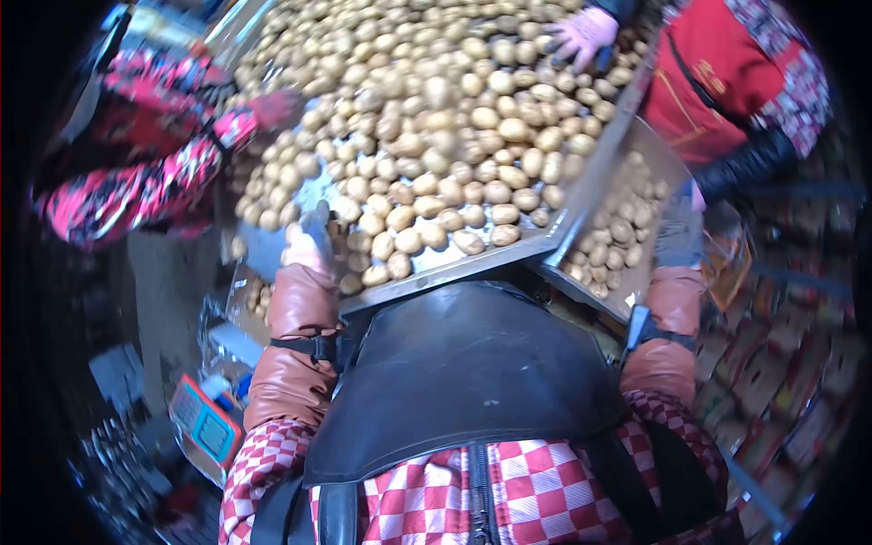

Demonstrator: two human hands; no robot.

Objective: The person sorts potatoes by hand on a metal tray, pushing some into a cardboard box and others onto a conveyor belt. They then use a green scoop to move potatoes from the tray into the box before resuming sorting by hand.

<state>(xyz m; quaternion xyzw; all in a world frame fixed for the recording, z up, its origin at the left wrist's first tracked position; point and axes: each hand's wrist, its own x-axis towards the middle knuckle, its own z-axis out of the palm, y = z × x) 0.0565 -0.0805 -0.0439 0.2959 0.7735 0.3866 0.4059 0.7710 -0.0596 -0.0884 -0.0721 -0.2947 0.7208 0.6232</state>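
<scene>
Potatoes (424,186) cover a metal-edged sorting table (454,271) in front of me. My left hand (311,238), in a grey and pale glove, is at the table's near left part, beside loose potatoes. Its fingers are blurred, and whether they hold a potato I cannot make out. My right hand (679,234), in a grey glove, lies along the outer right wall of a cardboard box (656,150), fingers stretched out. Inside that box, against the table's right edge, is a heap of smaller-looking potatoes (620,229).
Across the left side reaches a co-worker's blurred gloved hand (277,109). Another co-worker's pink-gloved hand (584,36) rests over potatoes at the far right. An orange-framed scale display (207,420) stands low at left. Several cartons (772,372) lie at lower right.
</scene>
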